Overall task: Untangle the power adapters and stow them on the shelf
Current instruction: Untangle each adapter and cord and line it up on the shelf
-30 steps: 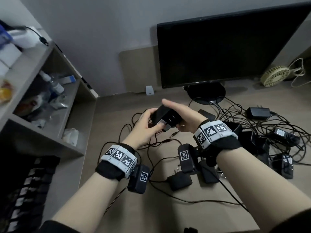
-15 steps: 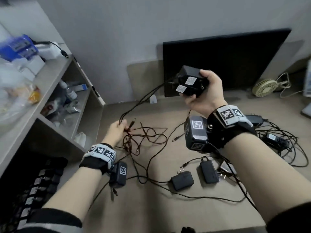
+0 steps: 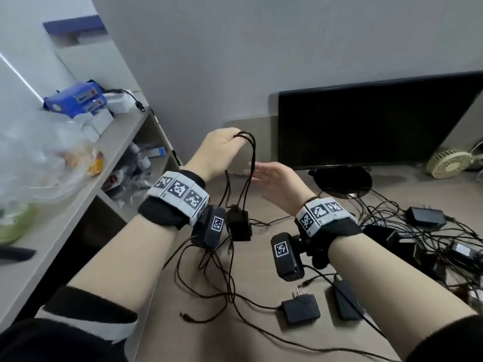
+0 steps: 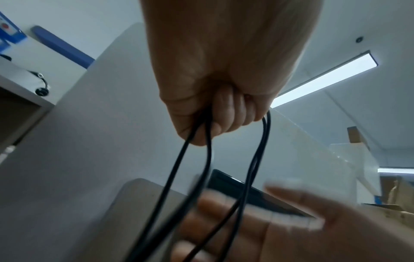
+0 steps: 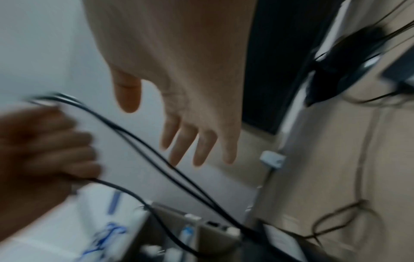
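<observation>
My left hand (image 3: 224,145) is raised in front of the wall and grips a loop of black cords (image 3: 247,158). The left wrist view shows its fingers (image 4: 226,113) curled round the cords (image 4: 201,168). A black power adapter (image 3: 239,224) hangs from these cords just above the desk. My right hand (image 3: 269,178) is held open beside the cords, fingers (image 5: 197,145) straight, holding nothing. More cords trail from the adapter onto the desk. The grey shelf (image 3: 122,131) stands at the left.
Two loose black adapters (image 3: 300,308) (image 3: 345,301) lie on the desk near me. A tangled pile of adapters and cords (image 3: 423,220) lies at the right. Behind stand a black monitor (image 3: 366,126) and a small fan (image 3: 448,164). The shelf holds boxes, bags and bottles.
My right hand has let go of the adapters it held up and opened. My left hand rose from the desk with the cords, and the adapter now hangs from them.
</observation>
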`<state>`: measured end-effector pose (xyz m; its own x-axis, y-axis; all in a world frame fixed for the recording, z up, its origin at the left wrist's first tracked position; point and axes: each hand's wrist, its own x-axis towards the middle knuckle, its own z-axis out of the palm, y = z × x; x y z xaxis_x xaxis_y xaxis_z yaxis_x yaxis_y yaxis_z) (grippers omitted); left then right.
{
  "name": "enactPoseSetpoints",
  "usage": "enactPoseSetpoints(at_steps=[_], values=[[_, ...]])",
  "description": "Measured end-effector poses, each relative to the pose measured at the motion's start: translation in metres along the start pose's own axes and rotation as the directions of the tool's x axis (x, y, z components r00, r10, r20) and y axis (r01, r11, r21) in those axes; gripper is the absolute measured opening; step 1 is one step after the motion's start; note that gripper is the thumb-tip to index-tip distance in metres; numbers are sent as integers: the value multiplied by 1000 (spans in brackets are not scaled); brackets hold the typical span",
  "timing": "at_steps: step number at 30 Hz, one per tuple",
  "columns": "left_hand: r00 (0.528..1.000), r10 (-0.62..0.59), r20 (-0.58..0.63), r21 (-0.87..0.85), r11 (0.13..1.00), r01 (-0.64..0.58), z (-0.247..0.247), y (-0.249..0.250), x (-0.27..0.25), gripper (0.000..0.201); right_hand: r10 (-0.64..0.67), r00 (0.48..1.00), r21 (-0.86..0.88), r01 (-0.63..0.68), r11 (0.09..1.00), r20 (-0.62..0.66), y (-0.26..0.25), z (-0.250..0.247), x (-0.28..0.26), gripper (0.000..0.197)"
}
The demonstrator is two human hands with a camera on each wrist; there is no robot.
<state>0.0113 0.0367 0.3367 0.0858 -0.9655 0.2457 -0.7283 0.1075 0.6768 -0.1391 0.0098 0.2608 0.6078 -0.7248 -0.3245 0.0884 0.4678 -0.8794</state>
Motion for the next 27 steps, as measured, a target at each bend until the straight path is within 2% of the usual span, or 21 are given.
enactPoseSetpoints(at_steps=[2,3,6,9,11,13,15,16,19,22,24,27], values=[[999,-16,-51,2,1000,16,-4,-7,1,30,-10,985,-1,10,1000,172,-15,16,-1,25],[997,-40,-63,-24,999,39,-7,-13,1,32,-23,976,20,19,1000,216,-21,22,-2,19],[992,-111,-66,-155,983,100,-12,-33,-9,35,-137,975,65,127,990,173,-35,28,-3,27],[961,-275,-15,-255,931,262,10,-78,-35,36,-246,961,80,237,968,126,-54,22,-3,33],[904,-427,24,-234,877,420,37,-117,-59,37,-312,944,166,292,942,110,-73,16,-4,34],[814,-578,62,-285,771,570,60,-148,-86,39,-363,929,195,345,918,68,-92,8,-4,35],[750,-659,45,-363,689,627,72,-163,-101,41,-402,915,119,396,911,33,-102,-2,-3,32],[743,-670,7,-392,682,618,72,-163,-102,42,-415,910,41,413,910,21,-101,-7,-1,30],[759,-643,-99,-492,695,524,51,-144,-81,45,-402,916,-248,387,888,-11,-76,-14,10,34],[891,-439,-117,-572,763,301,13,-92,-54,37,-357,932,-445,346,826,63,-40,-8,19,37],[947,-294,-126,-565,806,175,-8,-52,-42,26,-326,934,-513,354,782,148,-25,4,23,34],[970,-221,-103,-686,722,91,-29,-3,-29,21,-295,917,-476,392,787,267,-18,27,21,17]])
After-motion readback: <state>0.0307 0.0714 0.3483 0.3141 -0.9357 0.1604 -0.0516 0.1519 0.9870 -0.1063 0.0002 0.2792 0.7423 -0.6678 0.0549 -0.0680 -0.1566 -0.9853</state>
